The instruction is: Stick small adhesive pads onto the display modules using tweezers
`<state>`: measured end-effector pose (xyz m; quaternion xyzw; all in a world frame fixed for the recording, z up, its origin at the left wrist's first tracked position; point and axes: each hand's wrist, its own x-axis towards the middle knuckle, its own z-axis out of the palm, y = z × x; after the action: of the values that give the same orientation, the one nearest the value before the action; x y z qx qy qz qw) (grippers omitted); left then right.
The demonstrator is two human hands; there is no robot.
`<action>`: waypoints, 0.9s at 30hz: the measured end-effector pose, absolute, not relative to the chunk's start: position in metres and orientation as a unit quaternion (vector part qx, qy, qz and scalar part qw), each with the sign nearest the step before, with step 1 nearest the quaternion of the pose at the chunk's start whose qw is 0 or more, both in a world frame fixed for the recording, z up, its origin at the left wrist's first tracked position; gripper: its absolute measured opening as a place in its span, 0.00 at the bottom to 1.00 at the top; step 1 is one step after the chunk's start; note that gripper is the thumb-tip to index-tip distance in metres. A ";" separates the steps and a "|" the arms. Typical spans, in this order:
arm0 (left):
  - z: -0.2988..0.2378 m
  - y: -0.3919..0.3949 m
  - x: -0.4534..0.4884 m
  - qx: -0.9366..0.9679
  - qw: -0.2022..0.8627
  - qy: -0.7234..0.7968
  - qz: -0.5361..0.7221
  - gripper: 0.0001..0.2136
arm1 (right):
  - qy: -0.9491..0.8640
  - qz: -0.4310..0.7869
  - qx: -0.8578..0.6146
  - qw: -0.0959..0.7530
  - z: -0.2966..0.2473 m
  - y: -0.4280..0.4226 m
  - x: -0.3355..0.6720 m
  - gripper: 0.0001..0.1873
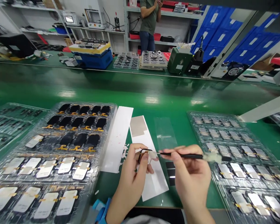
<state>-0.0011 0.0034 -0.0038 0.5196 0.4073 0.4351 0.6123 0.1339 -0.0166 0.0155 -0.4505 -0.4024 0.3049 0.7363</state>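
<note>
Left hand (130, 183) has a tight little pinch on a small pale film piece with a thin black loop (146, 154), held up just above the bench, thumb and fingers closed on it. Right hand (191, 174) is clenched pen-style around slim black tweezers (179, 154), and their tip is right at that pale piece, looks like touching it. A fluffy white wad (212, 157) clings to the tool's back end. Can't really tell what the black loop is at this size.

That piece looks super light, floppy and easy to crease, so I'd go by its edge with a fine tip, not the middle.

Under the hands lies a long white backing strip (155, 183) with a grey-tan rectangular patch (138, 126) at its far end. To the left is a white paper strip flecked with pink bits (116, 140), and a clear plastic film strip (164, 133) sits just far of the right hand. Clear blister trays of black-and-gold flex panels (81, 124) fill the left side, silvery ones (233, 146) the right, all on a glossy green bench (144, 90). Way across, a co-worker (149, 18) stands by the shelves.
</note>
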 end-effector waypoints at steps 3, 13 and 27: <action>-0.004 0.001 0.002 0.448 0.681 0.360 0.453 0.09 | -0.394 0.313 -0.429 0.750 0.002 -0.019 0.124 0.06; -0.002 -0.003 0.007 0.397 0.707 0.340 0.477 0.13 | -0.408 0.316 -0.416 0.749 -0.003 -0.015 0.120 0.06; -0.003 -0.004 0.004 0.392 0.731 0.342 0.442 0.11 | -0.421 0.320 -0.396 0.750 -0.004 -0.016 0.121 0.08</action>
<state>0.0039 -0.0043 -0.0025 0.3921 0.3420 0.4421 0.7306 0.1209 -0.0161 -0.0043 -0.3962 -0.4210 0.3203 0.7505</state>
